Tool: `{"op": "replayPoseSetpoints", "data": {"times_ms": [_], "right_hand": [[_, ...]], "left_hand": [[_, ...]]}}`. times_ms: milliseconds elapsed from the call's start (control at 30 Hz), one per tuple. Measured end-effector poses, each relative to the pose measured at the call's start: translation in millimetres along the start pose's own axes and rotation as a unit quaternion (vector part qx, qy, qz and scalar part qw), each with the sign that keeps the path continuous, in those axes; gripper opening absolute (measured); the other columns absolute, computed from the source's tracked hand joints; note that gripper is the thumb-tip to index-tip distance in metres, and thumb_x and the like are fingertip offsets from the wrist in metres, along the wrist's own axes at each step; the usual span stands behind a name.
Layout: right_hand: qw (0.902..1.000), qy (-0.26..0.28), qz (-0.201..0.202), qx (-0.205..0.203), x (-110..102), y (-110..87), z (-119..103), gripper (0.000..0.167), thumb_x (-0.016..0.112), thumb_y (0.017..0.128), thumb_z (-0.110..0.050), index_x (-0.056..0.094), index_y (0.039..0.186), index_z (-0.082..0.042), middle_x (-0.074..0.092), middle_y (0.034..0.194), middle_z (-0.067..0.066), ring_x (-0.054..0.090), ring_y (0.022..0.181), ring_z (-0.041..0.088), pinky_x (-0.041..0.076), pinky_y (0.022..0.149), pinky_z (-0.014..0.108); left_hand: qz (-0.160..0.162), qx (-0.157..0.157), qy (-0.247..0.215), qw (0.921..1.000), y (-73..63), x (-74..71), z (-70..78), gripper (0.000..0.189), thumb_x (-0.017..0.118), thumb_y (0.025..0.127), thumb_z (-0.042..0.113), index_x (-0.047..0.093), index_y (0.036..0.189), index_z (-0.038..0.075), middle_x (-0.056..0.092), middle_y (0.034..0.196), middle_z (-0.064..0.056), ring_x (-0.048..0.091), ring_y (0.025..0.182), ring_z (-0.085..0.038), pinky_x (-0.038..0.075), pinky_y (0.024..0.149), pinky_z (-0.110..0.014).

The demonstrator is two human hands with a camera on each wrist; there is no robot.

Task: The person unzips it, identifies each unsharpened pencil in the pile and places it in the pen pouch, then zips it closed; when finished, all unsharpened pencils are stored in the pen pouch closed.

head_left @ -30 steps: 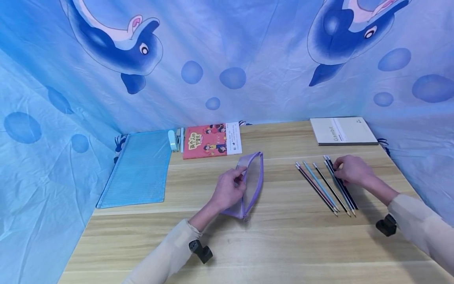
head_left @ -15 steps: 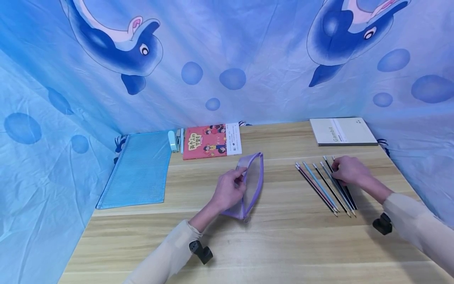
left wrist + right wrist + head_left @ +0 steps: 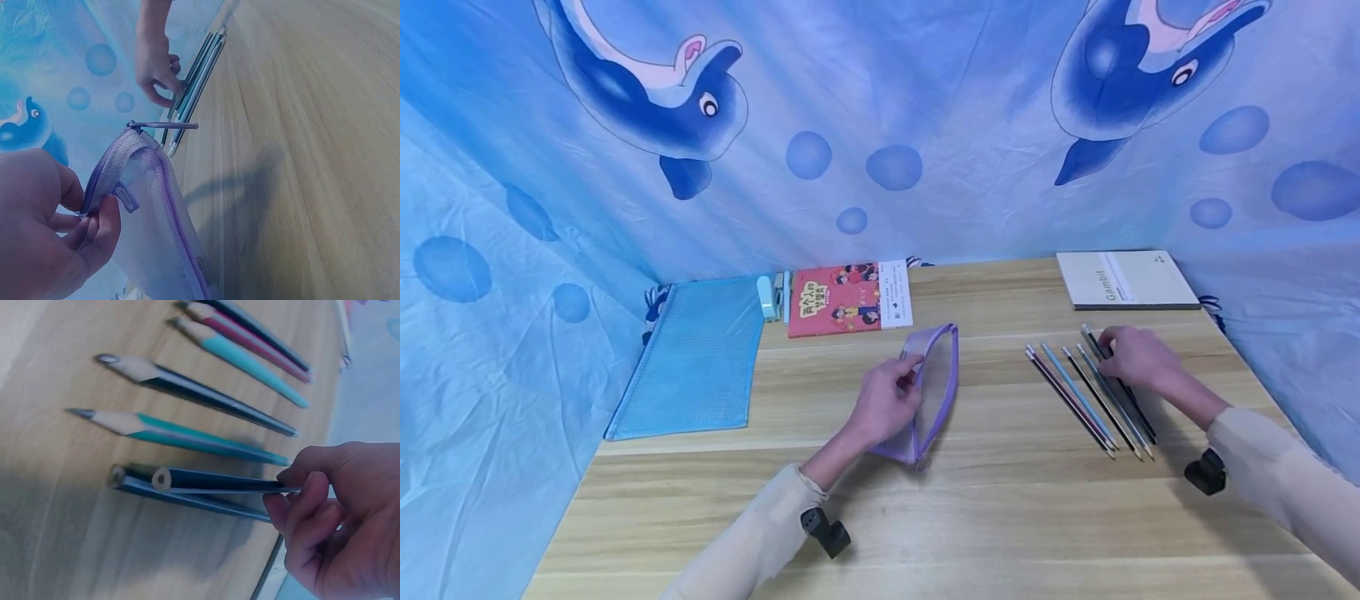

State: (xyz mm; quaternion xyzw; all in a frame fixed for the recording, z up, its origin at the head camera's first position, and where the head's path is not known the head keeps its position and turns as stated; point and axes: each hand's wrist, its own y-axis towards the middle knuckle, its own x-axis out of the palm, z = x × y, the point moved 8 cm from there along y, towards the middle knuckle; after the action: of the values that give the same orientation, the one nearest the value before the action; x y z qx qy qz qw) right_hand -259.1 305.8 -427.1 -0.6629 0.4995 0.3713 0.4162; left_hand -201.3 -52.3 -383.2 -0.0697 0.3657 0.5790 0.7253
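My left hand [image 3: 886,402] pinches the edge of a pale mesh pencil pouch with purple trim [image 3: 144,212]; its zipped mouth gapes toward the right. On the table's right side, my right hand [image 3: 1138,354] pinches a dark unsharpened pencil [image 3: 219,480] near its far end, seen up close in the right wrist view. A second dark blunt-ended pencil [image 3: 187,500] lies crossed under it; whether the fingers also hold that one is hidden. Beside them lie a sharpened teal pencil [image 3: 187,440], a black pencil [image 3: 206,397], a light blue pencil [image 3: 250,365] and a dark red pencil [image 3: 250,337].
A blue mesh folder [image 3: 688,358] lies at the left, with a light blue stapler [image 3: 766,297] by its upper corner. A red book [image 3: 838,300] lies at the back, a white notebook [image 3: 1123,279] at the back right. A dolphin-printed curtain [image 3: 880,108] hangs behind.
At the right, the dark pencils have shifted a little under my right hand, and one now sticks out farther toward the back. My left hand and the pouch stay put.
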Motion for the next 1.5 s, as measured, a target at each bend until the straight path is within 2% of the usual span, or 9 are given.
{"op": "replayPoseSetpoints", "data": {"times_ms": [167,333,433,533,700,833,1067,1367,1500], "right_hand": [[0.9991,0.041,0.007,-0.001,-5.8,-1.9,-8.1,0.051,0.068,0.084,-0.018,0.052,0.124,0.010,0.063,0.076,0.013,0.058,0.063,0.026,0.044,0.052,0.036],[0.9882,0.153,-0.001,0.000,-4.0,-7.2,-24.8,0.048,0.067,0.087,-0.014,0.050,0.127,0.007,0.060,0.064,0.005,0.059,0.052,0.021,0.045,0.048,0.032],[0.9681,0.249,-0.019,0.014,0.9,-10.5,-38.0,0.050,0.064,0.087,-0.010,0.047,0.131,0.006,0.057,0.066,0.005,0.051,0.050,0.017,0.041,0.044,0.028],[0.9357,0.350,-0.042,0.024,8.7,-12.7,-55.0,0.052,0.061,0.089,-0.005,0.040,0.135,0.006,0.058,0.068,0.004,0.045,0.049,0.012,0.036,0.043,0.023],[0.8936,0.446,-0.052,0.017,20.6,-12.3,-84.8,0.048,0.060,0.092,-0.002,0.038,0.135,0.003,0.063,0.073,0.001,0.043,0.049,0.008,0.034,0.042,0.020],[0.8737,0.485,-0.034,0.008,24.3,-11.2,-103.8,0.046,0.061,0.093,-0.002,0.040,0.133,0.001,0.058,0.067,-0.002,0.043,0.049,0.008,0.034,0.044,0.021],[0.8438,0.537,0.004,0.001,23.7,-7.2,-131.3,0.045,0.062,0.091,-0.001,0.039,0.130,0.001,0.072,0.087,0.006,0.043,0.049,0.005,0.035,0.044,0.018],[0.8082,0.589,0.016,0.006,40.7,1.6,-165.0,0.044,0.060,0.091,0.003,0.039,0.130,-0.002,0.069,0.082,0.001,0.043,0.049,0.006,0.034,0.042,0.017],[0.8013,0.598,0.016,0.012,50.2,2.8,-177.4,0.042,0.061,0.091,0.002,0.041,0.127,-0.006,0.067,0.082,0.002,0.044,0.048,0.006,0.035,0.042,0.017]], "left_hand": [[-0.001,-0.004,-0.004,1.0000,0.8,-0.5,-0.5,0.049,0.063,0.076,-0.014,0.062,0.125,-0.012,0.066,0.088,-0.014,0.064,0.079,-0.025,0.057,0.069,-0.025],[0.001,-0.007,-0.007,1.0000,1.3,-2.0,1.2,0.049,0.063,0.077,-0.014,0.061,0.125,-0.012,0.066,0.088,-0.015,0.063,0.079,-0.024,0.058,0.069,-0.029],[0.000,-0.012,-0.005,0.9999,1.8,-2.9,1.5,0.049,0.064,0.077,-0.013,0.062,0.126,-0.012,0.066,0.087,-0.014,0.063,0.078,-0.023,0.059,0.070,-0.032],[0.003,-0.008,-0.004,1.0000,2.1,-4.0,2.4,0.048,0.063,0.077,-0.013,0.062,0.125,-0.012,0.066,0.087,-0.013,0.063,0.078,-0.024,0.059,0.071,-0.035],[0.006,-0.003,-0.002,1.0000,1.7,-3.9,2.3,0.047,0.063,0.076,-0.014,0.063,0.123,-0.012,0.066,0.086,-0.014,0.063,0.078,-0.025,0.059,0.071,-0.037],[0.005,-0.007,-0.004,1.0000,1.9,-4.0,2.0,0.047,0.063,0.077,-0.013,0.063,0.124,-0.011,0.066,0.086,-0.014,0.063,0.078,-0.024,0.059,0.071,-0.036],[0.010,-0.004,-0.006,0.9999,2.3,-5.1,2.1,0.046,0.062,0.078,-0.013,0.064,0.124,-0.011,0.066,0.085,-0.013,0.063,0.077,-0.024,0.059,0.070,-0.034],[0.014,0.001,-0.006,0.9999,2.7,-5.1,1.9,0.045,0.062,0.077,-0.012,0.064,0.123,-0.011,0.065,0.084,-0.012,0.063,0.076,-0.023,0.057,0.068,-0.029],[0.013,-0.005,-0.010,0.9999,2.3,-4.9,0.9,0.046,0.062,0.077,-0.012,0.064,0.123,-0.011,0.065,0.085,-0.012,0.062,0.076,-0.023,0.058,0.068,-0.029]]}}
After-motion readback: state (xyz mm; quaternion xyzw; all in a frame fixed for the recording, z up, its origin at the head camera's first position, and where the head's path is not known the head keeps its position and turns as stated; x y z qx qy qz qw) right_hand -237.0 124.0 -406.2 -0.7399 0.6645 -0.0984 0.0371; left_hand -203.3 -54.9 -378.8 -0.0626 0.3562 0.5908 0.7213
